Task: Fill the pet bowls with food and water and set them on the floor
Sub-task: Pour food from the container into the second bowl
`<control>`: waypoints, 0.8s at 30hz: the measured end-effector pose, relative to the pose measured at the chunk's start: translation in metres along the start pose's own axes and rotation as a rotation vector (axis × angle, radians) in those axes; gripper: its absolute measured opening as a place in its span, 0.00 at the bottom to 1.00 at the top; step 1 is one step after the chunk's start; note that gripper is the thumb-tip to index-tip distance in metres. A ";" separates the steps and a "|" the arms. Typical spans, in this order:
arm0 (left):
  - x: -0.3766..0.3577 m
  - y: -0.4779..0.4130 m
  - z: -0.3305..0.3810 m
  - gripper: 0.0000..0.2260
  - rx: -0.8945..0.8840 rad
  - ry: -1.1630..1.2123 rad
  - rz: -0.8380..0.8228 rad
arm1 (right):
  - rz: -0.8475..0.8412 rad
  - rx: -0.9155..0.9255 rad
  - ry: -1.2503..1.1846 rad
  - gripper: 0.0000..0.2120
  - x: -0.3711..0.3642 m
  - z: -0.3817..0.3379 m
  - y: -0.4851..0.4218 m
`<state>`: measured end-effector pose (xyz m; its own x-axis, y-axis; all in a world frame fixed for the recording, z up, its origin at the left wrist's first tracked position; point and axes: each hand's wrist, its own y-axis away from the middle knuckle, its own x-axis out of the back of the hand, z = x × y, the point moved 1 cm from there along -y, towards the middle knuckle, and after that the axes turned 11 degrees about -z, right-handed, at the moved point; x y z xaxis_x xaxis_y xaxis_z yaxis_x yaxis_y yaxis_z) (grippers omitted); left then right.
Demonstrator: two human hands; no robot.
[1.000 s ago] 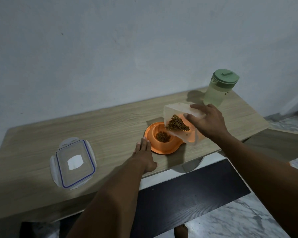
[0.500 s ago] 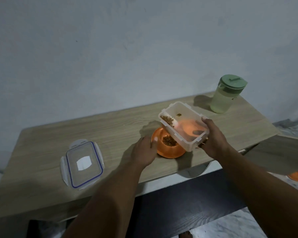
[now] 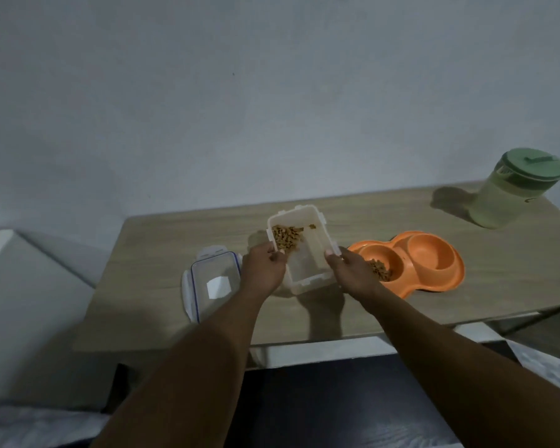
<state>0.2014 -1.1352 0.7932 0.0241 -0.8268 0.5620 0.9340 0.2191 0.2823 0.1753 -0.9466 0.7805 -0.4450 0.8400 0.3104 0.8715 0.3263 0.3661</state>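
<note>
container (image 3: 304,253) now off the bowl (image 3: 411,263), left hand (image 3: 263,270) and right hand (image 3: 349,273) both gripping it

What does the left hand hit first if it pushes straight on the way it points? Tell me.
The left hand points up and right and already grips the clear food container, so it meets that wall at once. Beyond it lies bare table, though depth is hard to judge.

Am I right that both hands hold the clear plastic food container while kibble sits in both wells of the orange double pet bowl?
Not quite. In the head view, only the left well of the orange double pet bowl has kibble; the right well is empty. The left hand and right hand do hold the clear plastic food container.
</note>
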 end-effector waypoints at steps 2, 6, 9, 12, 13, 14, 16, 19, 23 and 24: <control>0.005 0.001 -0.014 0.14 0.028 -0.030 0.008 | -0.026 0.016 0.222 0.19 -0.009 0.001 -0.007; 0.004 -0.005 -0.033 0.08 0.045 -0.064 -0.042 | -0.027 -0.013 0.361 0.20 -0.021 0.010 -0.020; 0.001 -0.004 -0.035 0.16 0.050 -0.079 -0.052 | -0.042 -0.027 0.398 0.19 -0.027 0.017 -0.025; 0.000 -0.005 -0.032 0.16 0.023 -0.126 -0.071 | -0.024 -0.061 0.372 0.18 -0.029 0.025 -0.029; 0.000 -0.006 -0.033 0.16 0.025 -0.126 -0.076 | -0.020 -0.066 0.374 0.18 -0.029 0.026 -0.030; 0.000 -0.008 -0.035 0.16 0.030 -0.121 -0.075 | -0.019 -0.072 0.377 0.18 -0.029 0.026 -0.031; -0.001 -0.010 -0.038 0.16 0.039 -0.127 -0.079 | -0.026 -0.080 0.380 0.18 -0.030 0.026 -0.032; -0.002 -0.012 -0.040 0.15 0.051 -0.152 -0.081 | -0.041 -0.092 0.373 0.17 -0.029 0.025 -0.032; 0.000 -0.013 -0.036 0.16 0.033 -0.307 -0.060 | -0.078 -0.123 0.388 0.23 -0.027 0.020 -0.030; 0.002 -0.013 -0.034 0.16 0.017 -0.364 -0.018 | -0.067 -0.114 0.407 0.25 -0.026 0.018 -0.029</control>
<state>0.2018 -1.1578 0.7641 -0.1242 -0.5924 0.7960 0.9269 0.2170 0.3061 0.1654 -0.9698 0.7463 -0.5650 0.5712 0.5954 0.8195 0.3051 0.4851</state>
